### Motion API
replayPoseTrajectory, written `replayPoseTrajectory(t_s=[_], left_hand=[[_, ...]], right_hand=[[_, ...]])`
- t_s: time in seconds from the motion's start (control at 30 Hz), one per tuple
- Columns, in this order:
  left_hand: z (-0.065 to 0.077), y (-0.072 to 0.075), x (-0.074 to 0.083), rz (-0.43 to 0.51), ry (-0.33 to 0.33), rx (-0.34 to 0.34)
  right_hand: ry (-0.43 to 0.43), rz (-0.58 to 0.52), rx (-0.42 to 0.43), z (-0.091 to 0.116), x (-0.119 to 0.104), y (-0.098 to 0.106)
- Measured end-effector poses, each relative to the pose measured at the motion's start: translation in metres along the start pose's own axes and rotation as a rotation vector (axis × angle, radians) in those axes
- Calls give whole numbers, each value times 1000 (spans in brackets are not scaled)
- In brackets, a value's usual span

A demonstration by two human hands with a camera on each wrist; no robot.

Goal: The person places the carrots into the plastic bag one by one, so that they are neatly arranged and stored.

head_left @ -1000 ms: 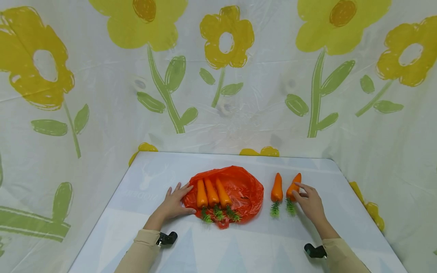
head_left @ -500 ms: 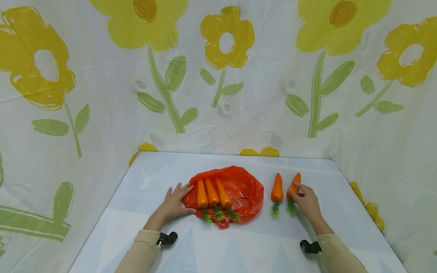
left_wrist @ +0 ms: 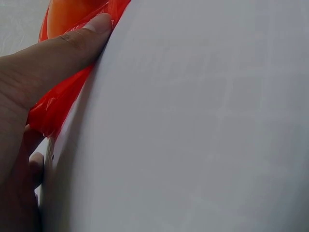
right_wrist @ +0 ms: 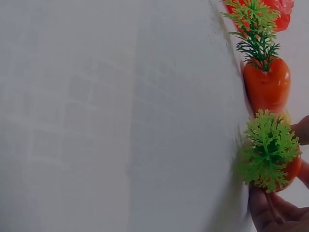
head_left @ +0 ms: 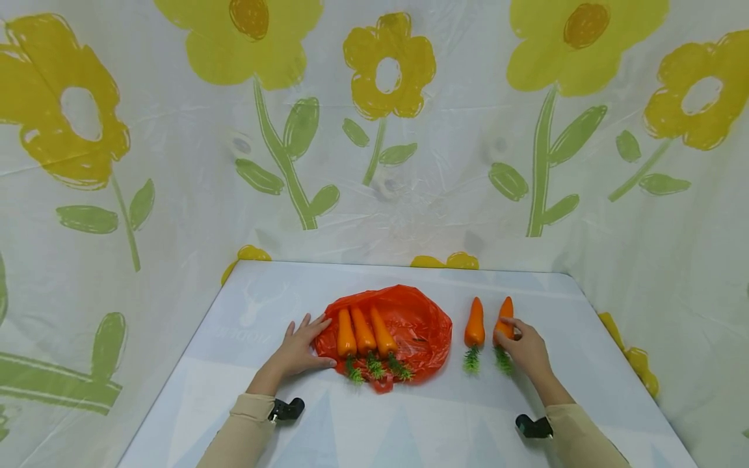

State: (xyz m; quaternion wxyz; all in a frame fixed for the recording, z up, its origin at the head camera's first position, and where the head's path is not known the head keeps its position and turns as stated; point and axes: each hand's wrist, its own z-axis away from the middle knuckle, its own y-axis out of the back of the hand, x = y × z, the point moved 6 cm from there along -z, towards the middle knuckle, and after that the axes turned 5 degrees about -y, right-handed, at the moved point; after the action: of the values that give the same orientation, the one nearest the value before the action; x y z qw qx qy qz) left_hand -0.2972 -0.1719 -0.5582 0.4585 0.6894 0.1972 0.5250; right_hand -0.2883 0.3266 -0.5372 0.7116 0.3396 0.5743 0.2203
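A red plastic bag lies spread on the table with three toy carrots side by side on its left half, green tops toward the person. My left hand rests with spread, straight fingers on the bag's left edge; the left wrist view shows the thumb lying along the red plastic. Right of the bag, my right hand pinches the rightmost carrot between thumb and fingers, its leafy top facing the right wrist camera. One more carrot lies just left of it, untouched.
The white table has pale blue prints and a far edge close to a flower-patterned curtain. A black wrist camera sits at the left cuff and another black camera at the right.
The rightmost carrot has turned from a slant to nearly parallel with its neighbour, its leafy end shifting right. My right hand moved slightly left with it. The left hand and bag stayed still.
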Motion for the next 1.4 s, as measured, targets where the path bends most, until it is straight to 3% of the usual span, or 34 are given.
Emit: replayPoseTrajectory(t_s=[0.63, 1.4], left_hand=[[1, -1, -2, 1, -1, 6], [0, 0, -1, 1, -11, 13]], right_hand=[[-11, 27, -18, 12, 4, 3], [-30, -31, -5, 18, 7, 6]])
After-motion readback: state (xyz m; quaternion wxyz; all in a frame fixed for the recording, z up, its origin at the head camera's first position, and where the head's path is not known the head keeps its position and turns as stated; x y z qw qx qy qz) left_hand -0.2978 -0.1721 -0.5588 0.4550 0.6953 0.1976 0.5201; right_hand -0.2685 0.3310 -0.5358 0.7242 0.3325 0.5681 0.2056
